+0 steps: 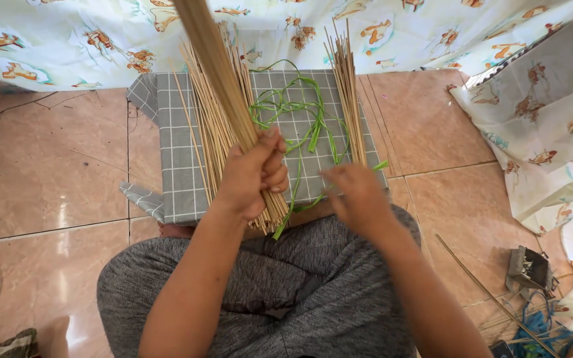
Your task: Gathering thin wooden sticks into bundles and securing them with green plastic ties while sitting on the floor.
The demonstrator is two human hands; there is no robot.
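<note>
Left hand (252,174) clenched around an upright stick bundle (217,63) above the grey cloth's (177,166) near edge; right hand (359,195) pinches a green strip (303,126) beside it.

Sticks (217,126) and ribbon (300,116) on cloth (180,166) — another bundle (351,99) right.

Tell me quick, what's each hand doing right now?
Left hand: closed around a bundle of thin sticks.
Right hand: on the green strip; grip cannot be told.
</note>
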